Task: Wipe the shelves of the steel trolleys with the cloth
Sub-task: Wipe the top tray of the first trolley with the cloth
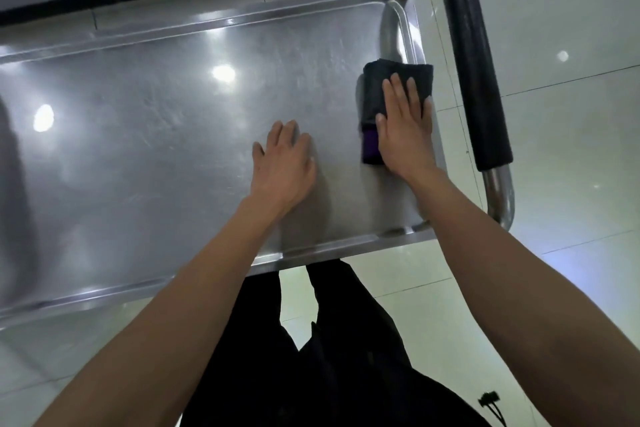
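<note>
Centrally, right hand [403, 125] flat with fingers straight, pressing a folded black cloth with purple edge [377, 97] onto the shiny steel trolley shelf [156, 135] right of centre, left hand [282, 163] relaxed, fingers spread, resting on bare steel beside it.

Glossy scuffed steel shelf [173, 121], matt dark cloth [391, 87], glossy floor tiles [571, 132]

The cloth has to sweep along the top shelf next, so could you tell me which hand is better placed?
Right hand: it presses flat on the cloth. Left hand rests on bare shelf.
</note>
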Available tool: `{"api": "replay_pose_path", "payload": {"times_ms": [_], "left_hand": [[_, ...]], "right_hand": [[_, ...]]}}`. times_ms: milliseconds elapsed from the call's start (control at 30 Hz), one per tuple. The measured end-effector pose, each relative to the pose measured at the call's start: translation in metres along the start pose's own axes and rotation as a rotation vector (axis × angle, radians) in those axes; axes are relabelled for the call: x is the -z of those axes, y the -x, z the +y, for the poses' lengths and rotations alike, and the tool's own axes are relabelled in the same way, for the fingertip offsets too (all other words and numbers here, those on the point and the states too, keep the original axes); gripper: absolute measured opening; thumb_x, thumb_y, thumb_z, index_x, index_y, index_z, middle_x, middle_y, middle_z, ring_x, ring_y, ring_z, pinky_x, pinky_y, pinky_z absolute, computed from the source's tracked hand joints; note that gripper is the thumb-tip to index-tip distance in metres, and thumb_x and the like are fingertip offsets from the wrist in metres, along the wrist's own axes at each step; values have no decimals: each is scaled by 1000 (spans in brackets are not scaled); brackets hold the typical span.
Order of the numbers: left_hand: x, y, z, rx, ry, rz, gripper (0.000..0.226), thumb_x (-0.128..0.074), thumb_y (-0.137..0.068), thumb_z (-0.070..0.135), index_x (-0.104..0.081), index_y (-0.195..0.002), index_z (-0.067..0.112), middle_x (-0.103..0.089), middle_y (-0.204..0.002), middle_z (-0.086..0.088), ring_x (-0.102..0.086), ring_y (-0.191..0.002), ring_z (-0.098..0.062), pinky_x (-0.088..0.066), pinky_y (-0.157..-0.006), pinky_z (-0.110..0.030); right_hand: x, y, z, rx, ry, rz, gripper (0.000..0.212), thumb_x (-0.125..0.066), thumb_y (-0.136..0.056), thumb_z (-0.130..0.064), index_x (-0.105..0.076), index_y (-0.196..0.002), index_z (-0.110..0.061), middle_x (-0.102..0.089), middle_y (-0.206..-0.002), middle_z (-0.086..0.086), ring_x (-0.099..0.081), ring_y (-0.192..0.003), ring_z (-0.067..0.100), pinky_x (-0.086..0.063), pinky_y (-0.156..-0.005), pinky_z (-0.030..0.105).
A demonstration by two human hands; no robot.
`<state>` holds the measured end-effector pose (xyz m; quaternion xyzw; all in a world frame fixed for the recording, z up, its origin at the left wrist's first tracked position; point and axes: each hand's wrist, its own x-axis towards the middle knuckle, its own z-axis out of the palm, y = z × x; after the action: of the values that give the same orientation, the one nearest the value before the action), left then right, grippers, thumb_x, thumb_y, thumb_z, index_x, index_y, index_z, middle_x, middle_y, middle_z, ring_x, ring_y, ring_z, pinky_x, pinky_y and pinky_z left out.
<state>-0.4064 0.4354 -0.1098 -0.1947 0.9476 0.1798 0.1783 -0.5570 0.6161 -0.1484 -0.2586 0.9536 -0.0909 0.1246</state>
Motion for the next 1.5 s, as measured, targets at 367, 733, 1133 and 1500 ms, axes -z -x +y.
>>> {"api": "replay_pose_path", "payload": {"times_ms": [367, 733, 1133, 1500], "left_hand": [[2, 0, 0, 13, 17, 43, 40, -45, -97, 31, -55, -132, 15, -37, -151, -8, -30, -142, -30, -39, -105, -58], [13, 33, -71, -17, 232, 205, 42, -51, -95, 13, -58, -137, 12, -48, -150, -10, -37, -141, -31, -40, -107, -53], [1, 98, -159, 126, 83, 161, 40, -45, -99, 14, -57, -137, 8, -48, -149, -8, -38, -139, -29, -39, -108, -49], [-6, 119, -180, 19, 40, 121, 40, -42, -92, 15, -57, -127, 6, -51, -139, -7, -42, -132, -27, -46, -94, -46]], "right_hand": [[-23, 67, 3, 10, 2, 37, 60, -23, -105, -33, -2, -160, -20, 0, -168, -2, 6, -154, 21, -4, -123, 55], [-39, 76, -72, 50, 19, 21, 59, -25, -105, -33, -4, -160, -21, -1, -168, -1, 5, -154, 22, -3, -123, 56], [-79, 97, -216, 276, 45, -69, 61, -27, -106, -33, -3, -160, -19, 2, -168, 1, 8, -154, 25, -5, -122, 57], [-94, 120, -252, 339, 52, -86, 60, -28, -106, -32, -5, -160, -17, 0, -168, 1, 7, -154, 23, -4, -123, 55]]}}
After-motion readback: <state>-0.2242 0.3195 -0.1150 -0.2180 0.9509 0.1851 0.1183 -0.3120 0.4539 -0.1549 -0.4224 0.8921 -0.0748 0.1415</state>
